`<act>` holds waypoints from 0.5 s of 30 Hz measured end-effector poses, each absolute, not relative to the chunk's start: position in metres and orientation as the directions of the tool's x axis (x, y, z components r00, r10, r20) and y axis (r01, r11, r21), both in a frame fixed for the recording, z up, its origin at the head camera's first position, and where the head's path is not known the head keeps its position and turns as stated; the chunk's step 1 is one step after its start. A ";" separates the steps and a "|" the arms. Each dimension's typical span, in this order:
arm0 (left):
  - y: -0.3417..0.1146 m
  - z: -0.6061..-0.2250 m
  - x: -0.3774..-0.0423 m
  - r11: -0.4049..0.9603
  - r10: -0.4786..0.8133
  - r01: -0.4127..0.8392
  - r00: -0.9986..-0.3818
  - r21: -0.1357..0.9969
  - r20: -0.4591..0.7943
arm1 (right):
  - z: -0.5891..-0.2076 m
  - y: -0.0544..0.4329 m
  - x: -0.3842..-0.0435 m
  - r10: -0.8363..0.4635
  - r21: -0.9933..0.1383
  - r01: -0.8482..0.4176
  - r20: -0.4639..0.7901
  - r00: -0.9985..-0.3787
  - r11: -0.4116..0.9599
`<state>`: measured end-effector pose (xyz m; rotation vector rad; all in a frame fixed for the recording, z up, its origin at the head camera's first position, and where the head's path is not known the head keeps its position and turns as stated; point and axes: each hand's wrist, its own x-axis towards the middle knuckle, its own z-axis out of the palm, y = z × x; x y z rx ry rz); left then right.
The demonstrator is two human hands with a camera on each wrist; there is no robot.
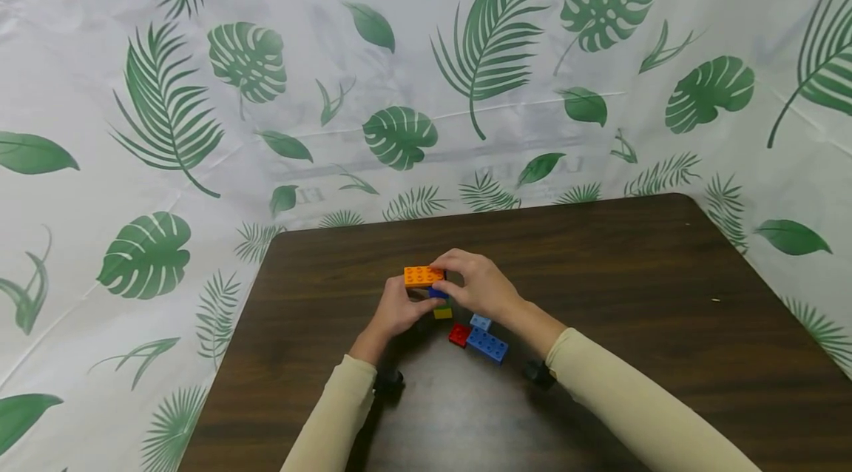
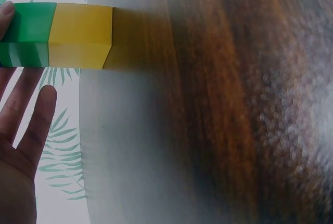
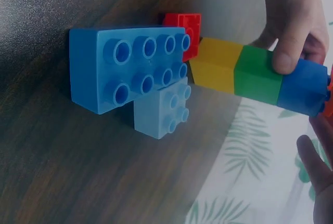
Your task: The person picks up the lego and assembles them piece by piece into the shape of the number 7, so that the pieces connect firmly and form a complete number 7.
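A tower of toy building bricks stands on the table, with a yellow brick (image 3: 214, 65) at the bottom, a green brick (image 3: 257, 76) above it and a dark blue brick (image 3: 301, 86) higher still. My left hand (image 1: 394, 309) grips the tower near the blue and green bricks, its thumb against the side. At the top is a long orange brick (image 1: 419, 277), pinched by my right hand (image 1: 484, 287). In the right wrist view the orange brick is cut off at the edge, so whether it is fully seated on the blue one cannot be told.
Close in front of the tower lie a red brick (image 1: 458, 335), a long blue brick (image 1: 487, 345) and a small light blue brick (image 1: 481, 322), studs showing. They are on a dark wooden table (image 1: 599, 257). A white leaf-patterned sheet (image 1: 319, 58) hangs behind it.
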<state>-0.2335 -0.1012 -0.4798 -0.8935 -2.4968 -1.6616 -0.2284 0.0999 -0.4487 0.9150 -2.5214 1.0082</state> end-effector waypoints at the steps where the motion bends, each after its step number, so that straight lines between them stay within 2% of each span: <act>1: -0.101 -0.480 -0.234 0.265 0.449 0.459 -0.837 0.848 0.313 | -0.449 0.100 -0.228 -0.455 -0.517 -0.645 0.457 -0.764 0.563; 11: -0.100 -0.481 -0.233 0.274 0.444 0.438 -0.847 0.856 0.291 | -0.448 0.101 -0.226 -0.455 -0.511 -0.627 0.433 -0.778 0.588; 15: -0.103 -0.502 -0.244 0.277 0.438 0.436 -0.851 0.857 0.291 | -0.451 0.102 -0.226 -0.445 -0.531 -0.619 0.431 -0.785 0.579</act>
